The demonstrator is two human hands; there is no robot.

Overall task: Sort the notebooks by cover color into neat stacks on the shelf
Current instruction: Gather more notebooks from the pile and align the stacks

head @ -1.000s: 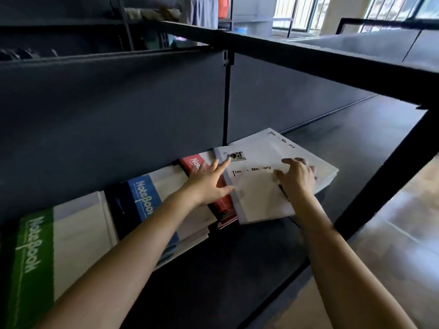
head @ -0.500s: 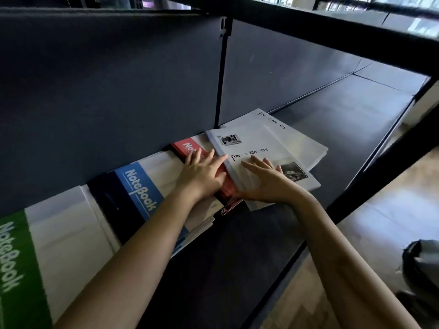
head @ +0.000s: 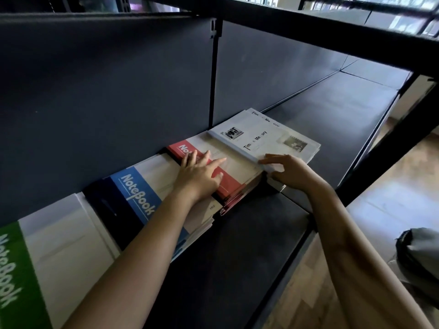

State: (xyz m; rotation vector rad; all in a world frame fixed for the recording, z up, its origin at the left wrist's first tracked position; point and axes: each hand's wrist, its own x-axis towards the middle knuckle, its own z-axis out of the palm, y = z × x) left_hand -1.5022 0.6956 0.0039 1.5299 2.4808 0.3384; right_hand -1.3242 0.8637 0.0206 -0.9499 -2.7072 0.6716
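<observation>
Shelf: dark metal, with four notebook stacks lying in a row against the back panel.

Green stack: lying at the near left end, partly cut off by the frame edge.

Blue stack: lying just right of the green one, its near edges fanning out unevenly.

Red stack: lying next in line, overlapping the blue stack's right side, with its lower covers sticking out at the near edge.

White stack: lying farthest right, touching the red stack; its top copy is sitting askew on the one beneath.

Left hand: pressing flat on the red stack's top cover, fingers straight and spread, grasping nothing.

Right hand: gripping the near left corner of the white stack, fingers curling over the top edge where it is meeting the red stack.

Bag: grey, sitting on the wooden floor at the right, well apart from the stacks.
</observation>
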